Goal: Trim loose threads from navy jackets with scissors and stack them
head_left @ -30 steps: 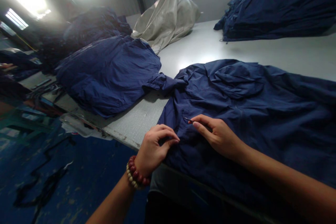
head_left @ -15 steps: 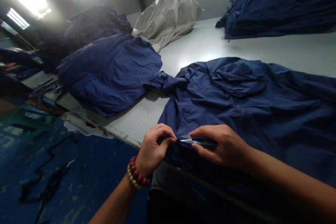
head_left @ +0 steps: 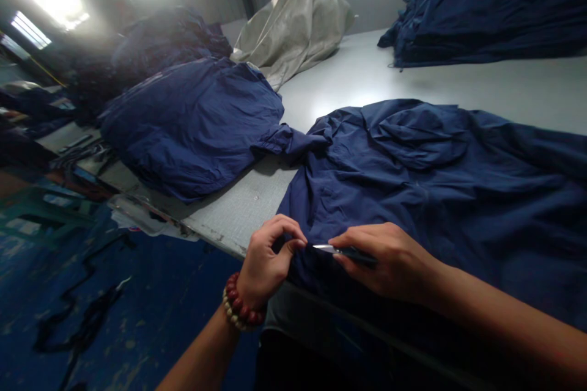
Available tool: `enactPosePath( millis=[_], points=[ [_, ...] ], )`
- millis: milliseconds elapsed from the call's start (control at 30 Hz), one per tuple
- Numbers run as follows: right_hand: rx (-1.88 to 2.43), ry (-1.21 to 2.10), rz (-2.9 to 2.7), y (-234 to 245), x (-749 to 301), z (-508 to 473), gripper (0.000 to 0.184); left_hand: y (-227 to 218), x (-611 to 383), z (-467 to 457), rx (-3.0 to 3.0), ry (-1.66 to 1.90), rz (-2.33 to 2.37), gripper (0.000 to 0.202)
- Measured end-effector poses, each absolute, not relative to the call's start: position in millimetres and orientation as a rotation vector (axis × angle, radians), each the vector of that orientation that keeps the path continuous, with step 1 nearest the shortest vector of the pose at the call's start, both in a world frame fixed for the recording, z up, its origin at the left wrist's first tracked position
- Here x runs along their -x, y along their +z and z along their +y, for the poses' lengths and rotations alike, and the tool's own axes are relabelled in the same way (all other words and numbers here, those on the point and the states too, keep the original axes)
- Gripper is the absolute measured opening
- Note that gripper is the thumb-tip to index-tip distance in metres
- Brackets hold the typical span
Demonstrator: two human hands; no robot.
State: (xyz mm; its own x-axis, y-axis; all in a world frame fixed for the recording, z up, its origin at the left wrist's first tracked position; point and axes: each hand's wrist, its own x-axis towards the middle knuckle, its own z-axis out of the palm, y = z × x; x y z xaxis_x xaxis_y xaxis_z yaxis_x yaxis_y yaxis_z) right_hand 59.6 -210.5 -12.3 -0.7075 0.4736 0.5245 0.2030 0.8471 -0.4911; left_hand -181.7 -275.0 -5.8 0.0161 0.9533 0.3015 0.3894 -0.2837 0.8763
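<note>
A navy blue garment point(head_left: 389, 165) lies spread and wrinkled over the table's front edge. My left hand point(head_left: 270, 256), with beaded bracelets point(head_left: 241, 305) at the wrist, pinches the garment's edge between thumb and fingertips. My right hand point(head_left: 387, 259) is closed around a pair of thread snips point(head_left: 353, 253). Their bright blades are pressed together and point left, with the tips close beside my left fingertips at the cloth. Whether a thread lies at the tips is too small to tell.
Another navy garment point(head_left: 197, 122) is heaped at the left of the white table point(head_left: 362, 73). Behind it stands something under a beige cover point(head_left: 298, 24). A stack of navy garments point(head_left: 490, 18) sits at the back right. A green stool point(head_left: 50, 211) and black strips point(head_left: 87, 317) are on the blue floor.
The snips' blades, apart half a second ago, have come together as my right hand squeezed. My left hand keeps its pinch in nearly the same place.
</note>
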Motion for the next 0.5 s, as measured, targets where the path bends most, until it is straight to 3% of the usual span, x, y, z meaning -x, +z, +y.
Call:
enactPosePath(
  millis=[300,400,500],
  points=[
    [0.907,1.037,-1.862,6,-59,-202,0.022,10,178,-275,-1.62,1.333,1.389,0.009],
    [0.936,1.314,-1.699,32,-67,-192,0.028,30,166,-265,-1.639,1.318,1.331,0.01],
    [0.892,1.357,-1.521,73,-92,-182,0.032,55,139,-245,-1.659,1.229,1.254,0.014]
  ],
)
